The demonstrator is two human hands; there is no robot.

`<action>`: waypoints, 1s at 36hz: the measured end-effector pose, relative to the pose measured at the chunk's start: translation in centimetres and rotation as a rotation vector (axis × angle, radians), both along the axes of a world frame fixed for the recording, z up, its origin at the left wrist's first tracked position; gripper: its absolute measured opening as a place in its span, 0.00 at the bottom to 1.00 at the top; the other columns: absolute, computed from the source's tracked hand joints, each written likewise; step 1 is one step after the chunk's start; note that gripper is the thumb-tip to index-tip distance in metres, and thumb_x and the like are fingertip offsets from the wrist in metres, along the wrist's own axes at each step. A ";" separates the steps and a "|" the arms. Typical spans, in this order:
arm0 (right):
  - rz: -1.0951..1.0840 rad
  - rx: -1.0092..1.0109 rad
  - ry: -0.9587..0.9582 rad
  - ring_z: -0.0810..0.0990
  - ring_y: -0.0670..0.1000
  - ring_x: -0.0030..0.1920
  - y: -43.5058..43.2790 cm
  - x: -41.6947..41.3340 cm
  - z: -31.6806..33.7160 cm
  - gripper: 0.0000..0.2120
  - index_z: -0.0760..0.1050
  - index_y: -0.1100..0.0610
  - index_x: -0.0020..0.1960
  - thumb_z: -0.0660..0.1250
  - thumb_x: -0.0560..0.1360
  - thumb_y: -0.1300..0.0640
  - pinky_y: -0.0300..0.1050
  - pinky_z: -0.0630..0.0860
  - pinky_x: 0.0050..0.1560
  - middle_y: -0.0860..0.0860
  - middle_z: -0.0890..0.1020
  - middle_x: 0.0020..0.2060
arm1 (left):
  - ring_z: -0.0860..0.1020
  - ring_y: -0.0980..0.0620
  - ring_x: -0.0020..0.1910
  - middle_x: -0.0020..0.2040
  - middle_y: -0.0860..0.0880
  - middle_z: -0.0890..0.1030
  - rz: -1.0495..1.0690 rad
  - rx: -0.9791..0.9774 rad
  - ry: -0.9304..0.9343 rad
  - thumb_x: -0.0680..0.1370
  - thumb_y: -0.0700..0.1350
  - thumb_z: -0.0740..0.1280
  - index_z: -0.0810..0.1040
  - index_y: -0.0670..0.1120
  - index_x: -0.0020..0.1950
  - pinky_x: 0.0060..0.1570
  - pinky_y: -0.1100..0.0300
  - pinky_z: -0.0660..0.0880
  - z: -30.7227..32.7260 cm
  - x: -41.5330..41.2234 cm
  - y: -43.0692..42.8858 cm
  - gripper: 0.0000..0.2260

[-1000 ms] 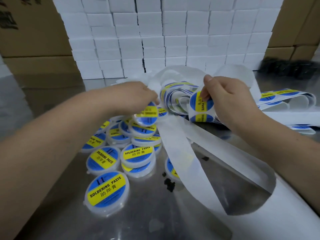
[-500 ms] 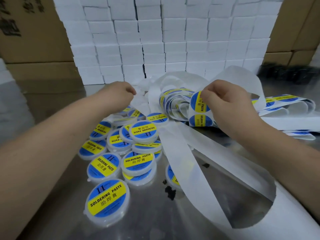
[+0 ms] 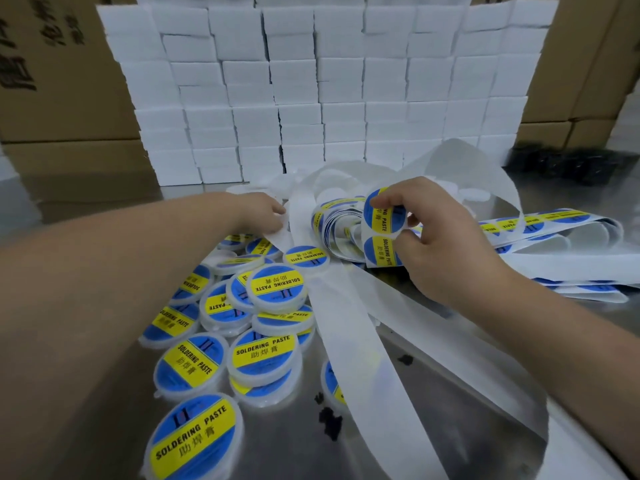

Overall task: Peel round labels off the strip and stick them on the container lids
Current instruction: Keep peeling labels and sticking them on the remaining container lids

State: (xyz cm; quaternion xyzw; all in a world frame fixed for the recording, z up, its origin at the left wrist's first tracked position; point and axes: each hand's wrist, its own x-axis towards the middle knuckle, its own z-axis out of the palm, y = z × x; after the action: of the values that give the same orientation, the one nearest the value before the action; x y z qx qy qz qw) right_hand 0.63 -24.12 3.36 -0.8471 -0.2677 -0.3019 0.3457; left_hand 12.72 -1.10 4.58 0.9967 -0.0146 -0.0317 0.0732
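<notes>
While the left hand [image 3: 259,213] is stretched out to the far side of the table [image 3: 450,427], its fingertips [image 3: 278,208] sit at the edge of a band of white backing paper [image 3: 353,341], and whether they grasp anything cannot be told, since the hand itself hides most of them. Just in front of that hand lies a loose heap of lids [image 3: 277,307], well over 10 of them; the tops that show already wear a blue and yellow sticker [image 3: 194,363]. Right of the heap, the bare backing paper trails toward the viewer in 2 long bands. Further right, the right hand [image 3: 446,247] pinches 1 round label [image 3: 381,214] between thumb and forefinger at the top of the strip [image 3: 554,221], with the next label directly under it on the same paper. The rest of the strip lies in folds on the table, running off to the right.

The step in hand looks to be peeling: the label is gripped at its edge, but I cannot say it is free of the paper. The next move probably calls for lifting it clear without letting it crease or fold on itself, having a bare lid ready under the left hand, then centring it and pressing it flat. No unlabelled lid is plainly visible; pale shapes at the back are too blurred to name.
</notes>
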 end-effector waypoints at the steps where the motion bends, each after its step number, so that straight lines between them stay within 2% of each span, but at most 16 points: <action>1: -0.002 -0.010 -0.005 0.67 0.28 0.46 0.0 -0.1 0.1 0.23 0.76 0.58 0.54 0.56 0.66 0.76 0.20 0.60 0.49 0.41 0.72 0.46 | 0.70 0.47 0.64 0.69 0.49 0.69 0.003 0.009 -0.013 0.78 0.48 0.60 0.66 0.51 0.71 0.60 0.57 0.66 0.0 0.1 0.1 0.20; 3: -0.005 -0.021 -0.018 0.67 0.34 0.45 0.1 -0.2 0.2 0.23 0.76 0.59 0.55 0.56 0.66 0.76 0.21 0.61 0.49 0.45 0.72 0.49 | 0.72 0.48 0.61 0.68 0.49 0.70 0.012 0.004 -0.054 0.77 0.50 0.62 0.68 0.50 0.70 0.58 0.58 0.67 0.0 0.3 0.3 0.21; 7: -0.013 -0.017 -0.011 0.67 0.31 0.46 0.2 -0.3 0.2 0.23 0.76 0.57 0.55 0.56 0.67 0.75 0.21 0.61 0.49 0.44 0.72 0.50 | 0.75 0.49 0.49 0.62 0.48 0.75 0.071 -0.090 -0.097 0.76 0.48 0.65 0.69 0.49 0.69 0.47 0.58 0.74 -0.1 0.7 0.6 0.21; 9: -0.020 -0.015 -0.005 0.67 0.28 0.46 0.1 -0.3 0.2 0.23 0.75 0.57 0.56 0.56 0.68 0.75 0.21 0.62 0.49 0.43 0.72 0.50 | 0.74 0.47 0.52 0.63 0.47 0.74 0.114 -0.117 -0.150 0.75 0.46 0.66 0.70 0.48 0.68 0.47 0.58 0.72 -0.2 1.0 0.7 0.21; 13: -0.037 -0.023 -0.009 0.66 0.32 0.45 0.1 -0.1 0.2 0.22 0.75 0.58 0.57 0.56 0.69 0.75 0.20 0.61 0.49 0.43 0.70 0.50 | 0.73 0.44 0.59 0.64 0.44 0.74 0.168 -0.260 -0.204 0.74 0.44 0.69 0.71 0.44 0.67 0.51 0.58 0.69 0.0 1.4 0.8 0.22; 15: -0.041 -0.022 -0.008 0.67 0.27 0.46 0.1 -0.1 0.1 0.22 0.74 0.57 0.57 0.56 0.69 0.75 0.19 0.61 0.49 0.43 0.70 0.50 | 0.73 0.44 0.60 0.63 0.43 0.75 0.207 -0.369 -0.266 0.75 0.41 0.67 0.74 0.43 0.64 0.49 0.60 0.68 0.4 1.6 0.9 0.17; 18: -0.046 -0.018 -0.014 0.67 0.26 0.46 0.0 0.0 0.0 0.22 0.74 0.58 0.58 0.56 0.69 0.75 0.20 0.61 0.49 0.43 0.69 0.50 | 0.75 0.43 0.56 0.58 0.42 0.77 0.257 -0.557 -0.343 0.78 0.41 0.62 0.75 0.39 0.62 0.47 0.60 0.67 1.3 1.3 1.2 0.14; 20: -0.052 -0.006 -0.026 0.69 0.31 0.44 0.1 0.1 0.0 0.22 0.74 0.59 0.58 0.56 0.70 0.75 0.20 0.62 0.49 0.43 0.69 0.50 | 0.74 0.45 0.48 0.50 0.42 0.76 0.241 -0.692 -0.378 0.77 0.42 0.61 0.76 0.37 0.59 0.46 0.58 0.68 1.9 0.6 1.1 0.14; 21: -0.055 0.000 -0.036 0.69 0.35 0.43 0.1 0.0 0.0 0.21 0.74 0.59 0.58 0.56 0.70 0.75 0.21 0.62 0.49 0.43 0.69 0.50 | 0.72 0.47 0.46 0.46 0.44 0.75 0.232 -0.771 -0.405 0.77 0.42 0.61 0.77 0.38 0.56 0.46 0.57 0.70 2.3 0.1 0.7 0.12; 23: -0.062 0.010 -0.058 0.68 0.38 0.42 0.1 0.0 0.1 0.21 0.74 0.59 0.58 0.57 0.70 0.75 0.22 0.63 0.49 0.44 0.69 0.49 | 0.71 0.48 0.45 0.41 0.47 0.73 0.237 -0.939 -0.456 0.76 0.42 0.61 0.75 0.44 0.42 0.48 0.55 0.72 3.3 -1.4 -0.3 0.06; 24: -0.062 0.018 -0.068 0.68 0.38 0.41 0.2 -0.1 0.1 0.21 0.74 0.59 0.58 0.57 0.70 0.75 0.22 0.63 0.49 0.44 0.69 0.49 | 0.72 0.47 0.43 0.39 0.48 0.73 0.234 -1.027 -0.484 0.76 0.42 0.61 0.71 0.46 0.37 0.47 0.55 0.72 3.7 -2.2 -1.0 0.07; 26: -0.059 0.050 -0.085 0.68 0.38 0.40 0.2 -0.1 0.2 0.22 0.73 0.59 0.58 0.57 0.69 0.75 0.22 0.63 0.48 0.45 0.69 0.48 | 0.71 0.49 0.37 0.34 0.49 0.71 0.185 -1.157 -0.549 0.74 0.40 0.62 0.67 0.47 0.33 0.40 0.57 0.70 4.4 -4.2 -2.4 0.10; 29: -0.029 0.101 -0.096 0.70 0.32 0.41 0.1 -0.3 0.4 0.22 0.72 0.58 0.59 0.58 0.69 0.74 0.21 0.63 0.46 0.46 0.68 0.50 | 0.74 0.50 0.36 0.31 0.49 0.73 0.038 -1.151 -0.597 0.71 0.37 0.62 0.65 0.48 0.31 0.31 0.62 0.63 4.7 -7.5 -4.6 0.11; 32: 0.037 0.144 -0.139 0.71 0.34 0.40 0.1 -0.5 0.5 0.22 0.70 0.58 0.59 0.57 0.68 0.73 0.23 0.65 0.47 0.48 0.68 0.53 | 0.70 0.52 0.30 0.42 0.47 0.78 -0.113 -0.907 -0.661 0.71 0.39 0.62 0.66 0.50 0.35 0.23 0.65 0.64 4.6 -10.5 -6.3 0.08; 34: 0.085 0.174 -0.158 0.72 0.38 0.40 0.1 -0.6 0.6 0.23 0.68 0.53 0.57 0.56 0.67 0.73 0.26 0.67 0.47 0.48 0.67 0.55 | 0.71 0.55 0.29 0.43 0.52 0.77 -0.273 -0.745 -0.661 0.72 0.40 0.62 0.65 0.54 0.40 0.25 0.64 0.69 4.2 -12.2 -7.2 0.10; 36: 0.127 0.196 -0.174 0.74 0.43 0.41 0.1 -0.7 0.8 0.24 0.66 0.51 0.57 0.56 0.67 0.72 0.29 0.68 0.47 0.49 0.67 0.56 | 0.74 0.56 0.35 0.43 0.55 0.76 -0.398 -0.607 -0.639 0.72 0.42 0.63 0.65 0.59 0.49 0.32 0.61 0.72 3.5 -13.4 -7.9 0.14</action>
State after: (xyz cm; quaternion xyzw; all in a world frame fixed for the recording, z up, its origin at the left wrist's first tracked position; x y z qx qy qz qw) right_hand -0.03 -23.98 4.14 -0.7612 -0.3188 -0.3766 0.4207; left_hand -0.70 -9.03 8.08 0.8679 -0.2355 0.2685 0.3452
